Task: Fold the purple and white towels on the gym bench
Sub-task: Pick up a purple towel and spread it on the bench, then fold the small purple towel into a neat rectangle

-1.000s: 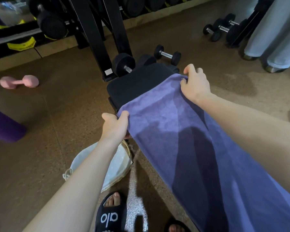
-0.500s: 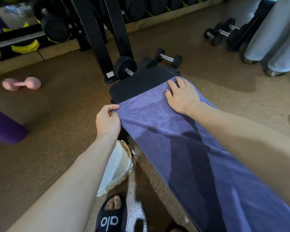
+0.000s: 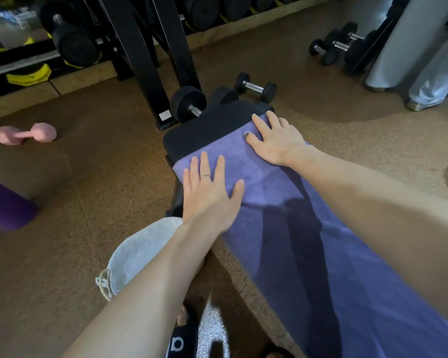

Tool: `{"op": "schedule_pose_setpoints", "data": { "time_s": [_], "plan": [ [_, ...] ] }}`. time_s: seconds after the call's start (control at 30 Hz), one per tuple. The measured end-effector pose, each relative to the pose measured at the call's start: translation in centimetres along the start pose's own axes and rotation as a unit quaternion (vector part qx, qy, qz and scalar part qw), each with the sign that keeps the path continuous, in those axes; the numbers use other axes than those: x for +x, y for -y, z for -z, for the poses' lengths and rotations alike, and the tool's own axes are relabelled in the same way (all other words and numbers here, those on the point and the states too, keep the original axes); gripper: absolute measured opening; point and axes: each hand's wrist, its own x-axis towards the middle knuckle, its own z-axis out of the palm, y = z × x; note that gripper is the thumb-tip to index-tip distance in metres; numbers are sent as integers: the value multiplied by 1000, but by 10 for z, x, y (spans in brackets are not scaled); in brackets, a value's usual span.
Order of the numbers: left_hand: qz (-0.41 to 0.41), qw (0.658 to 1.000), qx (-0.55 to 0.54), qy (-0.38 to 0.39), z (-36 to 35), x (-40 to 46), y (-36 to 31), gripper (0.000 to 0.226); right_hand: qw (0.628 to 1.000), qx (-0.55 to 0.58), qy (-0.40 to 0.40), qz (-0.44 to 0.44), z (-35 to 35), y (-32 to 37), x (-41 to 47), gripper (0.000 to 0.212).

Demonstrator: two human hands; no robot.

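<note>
The purple towel (image 3: 321,244) is shown spread lengthwise along the gym bench (image 3: 207,125), whose bare black pad is seen just beyond the fingertips. The left hand (image 3: 207,197) is laid flat on the towel's far left corner, fingers straight and spread apart, nothing gripped. The right hand (image 3: 274,140) is pressed flat on the far right corner, fingers extended and slightly parted, reaching the towel's far edge. The step in hand is judged to be smoothing and squaring the cloth before the first fold. The next move would call for both far corners to be pinched and carried back toward the wrists. No white towel can be made out with certainty.
</note>
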Motion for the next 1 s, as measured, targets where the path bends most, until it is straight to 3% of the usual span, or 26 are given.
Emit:
{"op": "schedule_pose_setpoints", "data": {
  "time_s": [0.17,0.27,0.33,0.43,0.5,0.63,0.73,0.83,1.0],
  "plan": [
    [1,1000,15,22,0,1,2,73,999,33,18,5,8,-8,-3,69],
    [-7,999,34,43,16,-4,-2,74,993,100,-63,-10,24,-26,-28,64],
    [-38,998,41,38,29,-16,-13,75,982,171,-77,-19,33,-46,-65,60],
    [-127,989,45,63,38,-51,-45,79,981,186,-47,-15,33,-82,-146,57],
    [-209,970,61,113,38,-88,-77,81,983,175,-30,-41,28,-110,-203,57],
    [-373,901,92,203,37,-178,-142,67,968,174,36,-178,21,-162,-287,51],
    [-445,850,113,257,36,-235,-178,63,951,181,62,-244,22,-183,-331,42],
    [-448,838,178,255,19,-270,-196,55,935,204,53,-286,21,-195,-355,42],
    [-470,834,230,175,6,-285,-194,24,915,242,35,-321,17,-202,-369,53]
  ]
}}
